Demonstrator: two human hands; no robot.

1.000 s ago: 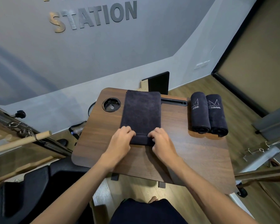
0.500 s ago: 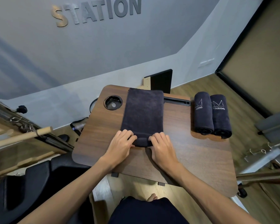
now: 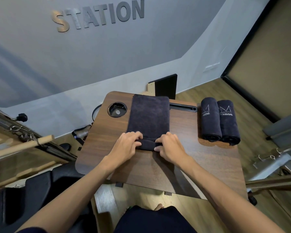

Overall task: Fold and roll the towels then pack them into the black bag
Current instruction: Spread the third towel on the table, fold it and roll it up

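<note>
Towel (image 3: 149,118), dark and folded into a long strip, lies flat on the wooden counter (image 3: 200,162) with its near end turned into a small roll; left hand (image 3: 126,147) and right hand (image 3: 170,147) each curl their grip round one end of that roll. Cup hole (image 3: 117,109) sits just left of the strip, a slot (image 3: 182,107) just right of its far end. Two rolled towels (image 3: 219,121) lie side by side, touching, at the counter's right edge.

Grey wall (image 3: 107,52) with raised STATION lettering (image 3: 97,15), wood-plank floor (image 3: 207,91), walnut tray table (image 3: 200,165)
</note>
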